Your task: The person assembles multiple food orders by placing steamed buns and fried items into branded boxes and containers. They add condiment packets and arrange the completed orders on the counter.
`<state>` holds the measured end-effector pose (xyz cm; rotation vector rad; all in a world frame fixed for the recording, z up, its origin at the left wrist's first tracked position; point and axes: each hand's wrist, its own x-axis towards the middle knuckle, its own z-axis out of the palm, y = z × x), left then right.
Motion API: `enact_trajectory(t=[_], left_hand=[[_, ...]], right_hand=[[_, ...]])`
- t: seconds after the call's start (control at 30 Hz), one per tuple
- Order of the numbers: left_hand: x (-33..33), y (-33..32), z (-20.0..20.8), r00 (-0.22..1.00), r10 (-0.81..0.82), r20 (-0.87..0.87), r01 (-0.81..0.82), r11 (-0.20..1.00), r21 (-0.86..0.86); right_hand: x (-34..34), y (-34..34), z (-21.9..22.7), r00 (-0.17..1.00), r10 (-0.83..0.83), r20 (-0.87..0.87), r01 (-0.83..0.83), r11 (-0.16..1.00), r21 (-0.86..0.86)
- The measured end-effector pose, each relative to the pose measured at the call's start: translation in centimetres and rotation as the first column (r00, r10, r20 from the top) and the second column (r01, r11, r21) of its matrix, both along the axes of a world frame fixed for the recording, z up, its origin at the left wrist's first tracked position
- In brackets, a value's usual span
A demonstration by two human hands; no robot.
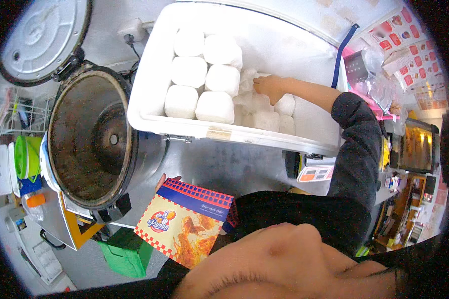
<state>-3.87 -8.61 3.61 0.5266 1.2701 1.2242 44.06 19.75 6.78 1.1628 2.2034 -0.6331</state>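
My right hand [272,88] reaches into a large white cooler box [177,125]. Its fingers and thumb curl over a crumpled white wrapped bundle [248,97], partly hidden beneath the hand. Several more white bundles, rounded and block-shaped, are stacked in rows at the box's left, such as one bundle [215,106] near the front wall. Lower down, my left hand [161,182] grips a printed food carton [184,219] with a fried-chicken picture, a blue band and a red checked edge. Only some fingertips of that hand show past the carton's upper left corner.
Left of the cooler stands a large round cooker [92,134] with its lid [45,37] raised. A green bag or box [127,256] lies below it. Green containers [27,157] are at far left. A lit display cabinet [418,144] and shelves [399,214] stand at right.
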Motion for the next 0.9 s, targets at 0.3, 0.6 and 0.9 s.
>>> enact_trajectory(t=[0.3, 0.6, 0.9], left_hand=[[-0.3, 0.1, 0.4, 1.000, -0.022, -0.006, 0.022, 0.999, -0.045], [0.0, 0.1, 0.7, 0.999, -0.037, 0.013, 0.037, 0.999, -0.002], [2.6, 3.7, 1.8, 0.993, -0.069, 0.099, 0.041, 0.965, 0.261]], right_hand=[[-1.8, -1.0, -0.6, 0.989, 0.119, 0.091, -0.128, 0.987, 0.096], [-0.2, -1.8, 6.2, 0.869, -0.475, 0.142, 0.459, 0.662, -0.593], [-0.3, -5.3, 4.8, 0.810, -0.584, -0.059, 0.460, 0.695, -0.553]])
